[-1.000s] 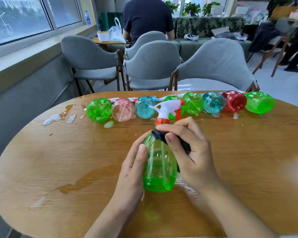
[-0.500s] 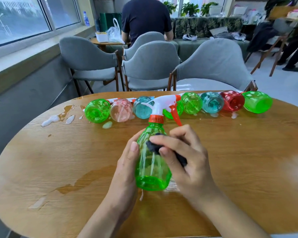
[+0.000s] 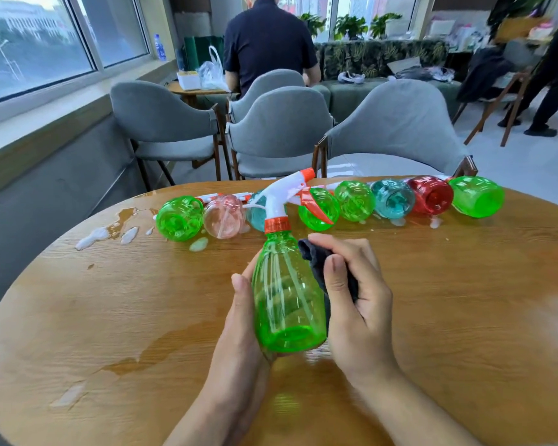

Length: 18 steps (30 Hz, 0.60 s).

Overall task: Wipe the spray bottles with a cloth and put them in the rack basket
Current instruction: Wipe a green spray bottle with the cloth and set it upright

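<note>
1. Head view: green bottle (image 3: 287, 300) upright, held above the table (image 3: 110, 317) near the front edge.
2. Left hand (image 3: 242, 323) wraps the bottle's lower body; right hand (image 3: 351, 294) clenches a dark cloth (image 3: 316, 262) against its side.
3. Likely light, empty thin plastic; wet streaks, so slippery.
4. Best hold: waist or neck below the orange collar.

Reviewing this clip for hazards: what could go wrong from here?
The green bottle looks wet, and the left hand grips only its lower body, so it may slip while the right hand rubs it with the cloth. Foam puddles on the table could re-soil wiped bottles.
</note>
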Each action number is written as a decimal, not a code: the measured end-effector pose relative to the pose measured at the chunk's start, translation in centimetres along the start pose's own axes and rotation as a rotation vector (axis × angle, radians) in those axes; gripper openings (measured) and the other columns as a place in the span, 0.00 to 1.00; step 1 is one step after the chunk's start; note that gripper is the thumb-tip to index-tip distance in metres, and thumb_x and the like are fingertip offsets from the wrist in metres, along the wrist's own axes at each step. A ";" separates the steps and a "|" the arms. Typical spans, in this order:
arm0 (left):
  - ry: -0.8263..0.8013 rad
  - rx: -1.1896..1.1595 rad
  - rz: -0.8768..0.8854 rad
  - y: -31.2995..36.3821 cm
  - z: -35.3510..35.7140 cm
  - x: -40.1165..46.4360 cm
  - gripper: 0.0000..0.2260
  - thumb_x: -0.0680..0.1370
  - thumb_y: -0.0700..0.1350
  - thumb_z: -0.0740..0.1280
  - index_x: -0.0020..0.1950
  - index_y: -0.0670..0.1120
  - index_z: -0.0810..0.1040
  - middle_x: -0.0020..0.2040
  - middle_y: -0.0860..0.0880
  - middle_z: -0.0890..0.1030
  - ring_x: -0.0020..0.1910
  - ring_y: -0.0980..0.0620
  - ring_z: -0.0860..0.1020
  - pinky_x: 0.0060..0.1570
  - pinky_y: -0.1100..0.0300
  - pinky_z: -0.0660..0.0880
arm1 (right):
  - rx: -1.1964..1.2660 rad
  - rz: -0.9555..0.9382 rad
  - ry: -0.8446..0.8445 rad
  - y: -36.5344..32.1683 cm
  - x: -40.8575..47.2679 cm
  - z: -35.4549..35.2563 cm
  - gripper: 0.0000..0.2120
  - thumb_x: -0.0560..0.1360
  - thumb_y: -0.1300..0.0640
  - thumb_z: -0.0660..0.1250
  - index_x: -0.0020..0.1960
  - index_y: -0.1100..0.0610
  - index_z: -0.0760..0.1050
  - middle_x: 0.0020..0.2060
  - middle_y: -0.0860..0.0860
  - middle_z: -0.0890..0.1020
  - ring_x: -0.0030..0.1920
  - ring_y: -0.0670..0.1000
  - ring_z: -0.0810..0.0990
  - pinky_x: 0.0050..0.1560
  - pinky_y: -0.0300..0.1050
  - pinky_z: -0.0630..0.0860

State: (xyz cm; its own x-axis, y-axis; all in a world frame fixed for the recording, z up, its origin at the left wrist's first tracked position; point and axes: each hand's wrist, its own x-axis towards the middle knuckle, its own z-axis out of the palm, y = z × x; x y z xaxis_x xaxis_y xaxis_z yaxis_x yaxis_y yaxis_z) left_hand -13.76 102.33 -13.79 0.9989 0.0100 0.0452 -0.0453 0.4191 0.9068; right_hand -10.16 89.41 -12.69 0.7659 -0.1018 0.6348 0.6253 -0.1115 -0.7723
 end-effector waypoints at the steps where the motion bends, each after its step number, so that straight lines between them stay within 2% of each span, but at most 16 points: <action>1: -0.016 0.018 0.018 0.1 0.2 -0.1 0.28 0.79 0.70 0.66 0.75 0.58 0.76 0.70 0.46 0.83 0.68 0.43 0.82 0.59 0.35 0.82 | -0.010 -0.007 -0.021 -0.1 0.0 -0.2 0.14 0.85 0.54 0.60 0.63 0.52 0.82 0.53 0.52 0.79 0.56 0.55 0.81 0.58 0.41 0.74; 2: -0.013 0.034 0.035 0.3 0.3 -0.1 0.30 0.76 0.68 0.71 0.76 0.57 0.76 0.70 0.46 0.83 0.68 0.43 0.82 0.57 0.36 0.82 | -0.023 -0.031 -0.047 -0.1 0.0 -0.4 0.14 0.85 0.54 0.60 0.63 0.52 0.82 0.53 0.51 0.79 0.56 0.54 0.81 0.57 0.42 0.74; 3: 0.011 0.033 0.041 0.4 0.2 0.0 0.30 0.75 0.65 0.72 0.76 0.57 0.76 0.69 0.45 0.83 0.66 0.43 0.83 0.53 0.39 0.83 | -0.052 -0.084 -0.081 -0.1 -0.2 -0.8 0.14 0.86 0.52 0.60 0.63 0.52 0.82 0.52 0.51 0.78 0.55 0.52 0.81 0.56 0.41 0.75; 5: 0.060 -0.015 0.049 0.4 -0.4 0.4 0.29 0.75 0.62 0.70 0.76 0.57 0.75 0.68 0.43 0.83 0.64 0.43 0.84 0.49 0.44 0.84 | -0.173 -0.269 -0.186 -0.1 -0.6 -1.5 0.15 0.87 0.49 0.60 0.64 0.51 0.82 0.51 0.51 0.76 0.51 0.47 0.79 0.52 0.38 0.74; 8: 0.070 -0.062 0.031 0.4 -1.2 0.6 0.30 0.79 0.66 0.68 0.78 0.55 0.74 0.72 0.38 0.80 0.69 0.36 0.80 0.68 0.34 0.76 | -0.366 -0.520 -0.347 0.4 -1.7 -2.2 0.13 0.86 0.48 0.63 0.65 0.48 0.82 0.51 0.50 0.73 0.44 0.47 0.75 0.48 0.32 0.71; 10: 0.070 -0.047 0.062 0.3 -1.4 0.5 0.26 0.83 0.67 0.63 0.78 0.57 0.74 0.72 0.38 0.79 0.71 0.33 0.78 0.72 0.30 0.71 | -0.433 -0.593 -0.382 0.8 -2.0 -2.1 0.12 0.85 0.48 0.66 0.65 0.47 0.83 0.51 0.50 0.72 0.44 0.48 0.75 0.48 0.33 0.70; 12: 0.092 -0.003 0.115 0.4 -1.4 0.5 0.23 0.85 0.66 0.60 0.77 0.58 0.75 0.71 0.40 0.81 0.69 0.35 0.80 0.72 0.30 0.72 | -0.451 -0.597 -0.364 0.9 -1.8 -1.7 0.11 0.84 0.49 0.67 0.63 0.48 0.85 0.50 0.50 0.72 0.43 0.49 0.76 0.46 0.34 0.71; 14: 0.088 0.089 0.187 0.7 -1.4 0.4 0.23 0.84 0.66 0.62 0.75 0.59 0.76 0.69 0.42 0.82 0.69 0.38 0.81 0.71 0.33 0.73 | -0.420 -0.551 -0.321 0.7 -1.5 -1.3 0.11 0.84 0.49 0.68 0.63 0.47 0.85 0.49 0.50 0.73 0.43 0.48 0.75 0.47 0.33 0.70; 15: 0.086 0.127 0.225 0.7 -1.4 0.4 0.22 0.83 0.65 0.63 0.74 0.60 0.77 0.69 0.44 0.83 0.68 0.40 0.82 0.70 0.36 0.75 | -0.399 -0.523 -0.302 0.5 -1.3 -1.1 0.11 0.84 0.49 0.67 0.63 0.47 0.85 0.49 0.50 0.74 0.43 0.46 0.75 0.47 0.33 0.71; 18: 0.068 0.233 0.314 0.5 -1.4 0.1 0.18 0.83 0.62 0.63 0.72 0.62 0.78 0.68 0.50 0.84 0.68 0.48 0.82 0.66 0.53 0.79 | -0.356 -0.436 -0.250 0.0 -0.5 -0.8 0.12 0.85 0.50 0.67 0.63 0.50 0.85 0.47 0.51 0.76 0.43 0.44 0.76 0.44 0.35 0.74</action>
State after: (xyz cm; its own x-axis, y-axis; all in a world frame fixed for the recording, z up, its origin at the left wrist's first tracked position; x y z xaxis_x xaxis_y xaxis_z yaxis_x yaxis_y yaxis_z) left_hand -13.63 103.83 -13.87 0.9340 0.1682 0.3151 -0.3423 0.1688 0.9243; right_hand -10.70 88.65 -13.01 0.4898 0.2576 0.8329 0.8337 -0.4180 -0.3609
